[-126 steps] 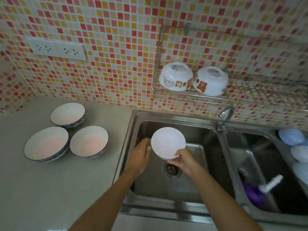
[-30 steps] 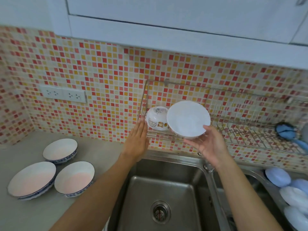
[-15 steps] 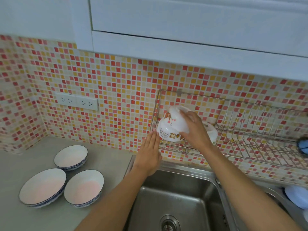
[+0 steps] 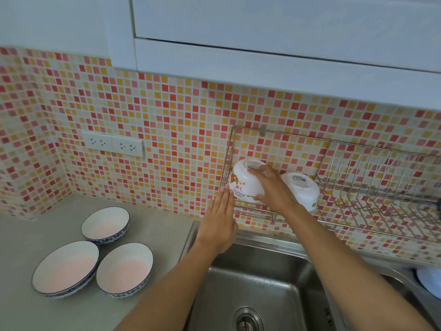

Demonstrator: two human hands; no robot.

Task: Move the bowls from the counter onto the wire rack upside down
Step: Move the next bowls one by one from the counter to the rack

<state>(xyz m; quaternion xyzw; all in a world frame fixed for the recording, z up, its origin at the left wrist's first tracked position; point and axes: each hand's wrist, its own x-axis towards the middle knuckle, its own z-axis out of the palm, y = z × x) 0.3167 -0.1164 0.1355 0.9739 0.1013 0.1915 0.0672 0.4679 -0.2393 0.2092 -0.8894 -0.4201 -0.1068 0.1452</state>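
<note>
A wire rack (image 4: 372, 206) hangs on the tiled wall above the sink. My right hand (image 4: 274, 189) grips a white printed bowl (image 4: 243, 183), upside down at the rack's left end, seemingly stacked on another bowl that stays hidden. Just to the right sits a second overturned white bowl (image 4: 301, 189). My left hand (image 4: 220, 222) is flat, fingers straight, fingertips at the rack's left front corner, holding nothing. Three blue-rimmed bowls stand upright on the counter: a back bowl (image 4: 105, 223), a left bowl (image 4: 65, 268) and a right bowl (image 4: 124, 268).
The steel sink (image 4: 257, 290) lies below my arms with its drain (image 4: 247, 322) at the bottom. A double wall socket (image 4: 113, 144) sits left of the rack. White cabinets (image 4: 262, 32) hang overhead. Pale blue dishware (image 4: 429, 280) shows at the right edge.
My right hand lifted the white bowl from over the sink, turned it over and brought it down at the rack's left end. My left hand rose to the rack's corner.
</note>
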